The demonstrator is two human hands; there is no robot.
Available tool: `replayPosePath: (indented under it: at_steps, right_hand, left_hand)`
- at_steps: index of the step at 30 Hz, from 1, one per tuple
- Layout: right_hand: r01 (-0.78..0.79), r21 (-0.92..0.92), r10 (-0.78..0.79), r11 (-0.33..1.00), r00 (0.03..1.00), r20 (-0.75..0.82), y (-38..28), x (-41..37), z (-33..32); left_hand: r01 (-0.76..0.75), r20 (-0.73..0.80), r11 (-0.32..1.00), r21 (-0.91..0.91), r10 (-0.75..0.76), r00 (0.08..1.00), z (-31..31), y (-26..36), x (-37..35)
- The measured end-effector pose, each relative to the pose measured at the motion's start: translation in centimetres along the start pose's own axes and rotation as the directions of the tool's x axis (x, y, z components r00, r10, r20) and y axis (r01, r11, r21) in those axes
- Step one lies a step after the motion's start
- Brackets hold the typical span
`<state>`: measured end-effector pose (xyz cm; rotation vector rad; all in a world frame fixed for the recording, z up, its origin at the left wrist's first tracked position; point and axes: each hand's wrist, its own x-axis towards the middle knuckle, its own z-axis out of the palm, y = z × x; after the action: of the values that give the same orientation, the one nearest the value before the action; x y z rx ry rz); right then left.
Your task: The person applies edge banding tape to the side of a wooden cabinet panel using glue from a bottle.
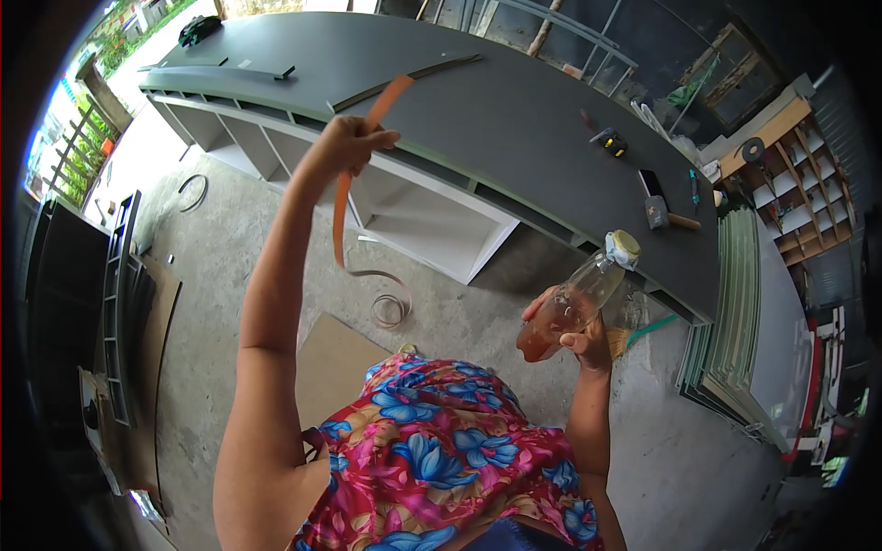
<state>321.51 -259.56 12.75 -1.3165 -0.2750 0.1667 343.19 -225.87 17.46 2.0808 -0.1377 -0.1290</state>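
Observation:
My left hand (pixel 342 149) is raised above the front edge of the long grey-topped cabinet (pixel 404 83), its fingers closed on an orange-brown edge banding strip (pixel 339 220). One end of the strip sticks up past my fingers; the rest hangs down and curls in loops on the concrete floor. On the other side, my right hand (pixel 593 346) grips a clear bottle (pixel 574 308) of reddish-brown liquid around its lower part. The bottle tilts, with its yellowish cap, wrapped in something pale, pointing up and right.
A mallet (pixel 656 213), a black and yellow tool (pixel 610 142) and a thin dark strip (pixel 404 81) lie on the grey top. Stacked panels (pixel 735 303) lean at its right end. Wooden pigeonhole shelving (pixel 795 174) stands beyond. A broom (pixel 625 340) and a board (pixel 335 367) are on the floor.

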Motion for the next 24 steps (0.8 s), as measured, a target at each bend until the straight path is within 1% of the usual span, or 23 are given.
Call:
replayPosePath:
  at_steps: [1,2,4,5,6,8,9,10,11,12,13,14,15,16,17,18,19,20,21,22,23,24]
  right_hand:
    - [-0.004,-0.002,0.004,1.0,1.0,0.009,0.2,0.2,0.3]
    - [-0.009,-0.008,0.009,1.0,1.0,0.012,0.4,0.3,0.6]
    - [-0.012,-0.021,0.012,1.0,1.0,0.014,0.8,0.5,1.0]
    - [-0.016,-0.021,0.016,1.0,1.0,0.017,1.0,0.6,1.2]
    - [-0.019,-0.023,0.02,1.0,1.0,0.019,1.3,0.7,1.3]
    - [-0.039,-0.019,0.04,0.999,0.999,0.015,1.6,0.7,1.6]
    - [-0.054,-0.014,0.055,0.998,0.998,0.011,1.6,0.8,1.8]
    - [-0.07,-0.01,0.07,0.997,0.998,0.008,1.7,0.9,2.0]
    - [-0.066,-0.009,0.067,0.998,0.998,0.01,2.0,0.9,2.0]
    - [-0.062,-0.008,0.062,0.998,0.998,0.012,2.3,1.0,2.0]
    - [-0.057,-0.006,0.057,0.998,0.998,0.015,2.5,1.0,2.0]
    - [-0.056,-0.003,0.056,0.998,0.998,0.002,2.7,1.1,2.2]
    - [-0.054,0.001,0.054,0.999,0.998,-0.011,2.8,1.1,2.4]
    - [-0.051,0.005,0.051,0.999,0.998,-0.026,3.0,1.2,2.5]
    - [-0.053,0.002,0.053,0.999,0.998,-0.025,3.0,1.3,2.7]
    - [-0.054,-0.002,0.054,0.999,0.998,-0.025,3.0,1.4,2.8]
    - [-0.056,-0.006,0.055,0.998,0.998,-0.025,3.0,1.5,2.9]
    - [-0.056,-0.011,0.055,0.998,0.998,-0.027,3.0,1.5,3.0]
    - [-0.055,-0.015,0.054,0.998,0.998,-0.029,3.0,1.6,3.1]
    - [-0.054,-0.019,0.054,0.998,0.998,-0.031,3.1,1.6,3.2]
    - [-0.059,-0.016,0.059,0.998,0.998,-0.024,3.2,1.6,3.2]
    - [-0.062,-0.016,0.062,0.998,0.998,-0.019,3.3,1.7,3.2]
  left_hand:
    - [0.038,0.063,0.998,-0.048,-0.035,0.997,-1.5,-1.1,0.4]
    - [0.034,0.071,0.996,-0.088,-0.028,0.997,-2.8,-2.2,0.6]
    - [-0.024,-0.008,0.963,-0.268,0.023,1.0,-5.8,-5.7,2.2]
    - [-0.096,-0.173,0.932,-0.348,0.037,0.984,-7.2,-6.3,2.5]
    - [-0.18,-0.335,0.893,-0.412,0.035,0.942,-8.7,-6.5,2.7]
    - [-0.366,-0.528,0.746,-0.556,0.024,0.849,-12.5,-6.5,2.7]
    - [-0.456,-0.659,0.78,-0.429,0.076,0.748,-14.9,-6.3,2.5]
    - [-0.523,-0.767,0.803,-0.285,0.136,0.627,-17.1,-5.5,2.0]
    - [-0.633,-0.847,0.765,-0.114,0.259,0.465,-18.5,-3.8,0.8]
    - [-0.645,-0.85,0.738,0.201,0.458,0.26,-24.0,-6.1,2.5]
    - [-0.379,-0.96,0.899,0.218,0.268,0.083,-22.6,-0.2,-0.6]
    - [-0.23,-0.912,0.882,0.41,0.403,-0.082,-26.7,-0.2,-0.8]
    - [-0.028,-0.82,0.841,0.54,0.518,-0.244,-30.8,-0.2,-1.1]
    - [0.659,-0.663,0.555,0.507,0.74,-0.113,-33.5,0.6,-1.9]
    - [0.994,-0.447,0.023,0.108,0.894,0.028,-36.2,1.4,-2.8]
    - [0.994,-0.432,-0.048,-0.101,0.902,0.0,-35.1,4.1,-4.6]
    - [0.946,-0.411,-0.112,-0.305,0.911,-0.025,-34.6,6.1,-6.1]
    - [0.976,-0.238,0.219,0.006,0.948,-0.211,-35.0,7.5,-7.2]
    - [0.815,-0.132,0.453,0.361,0.89,-0.436,-35.4,8.7,-8.1]
    - [0.5,-0.116,0.536,0.68,0.752,-0.649,-35.6,9.2,-8.6]
    - [0.85,-0.196,0.476,0.226,0.877,-0.439,-36.1,7.6,-9.1]
    - [0.963,-0.263,0.142,-0.229,0.944,-0.201,-36.6,5.9,-9.5]
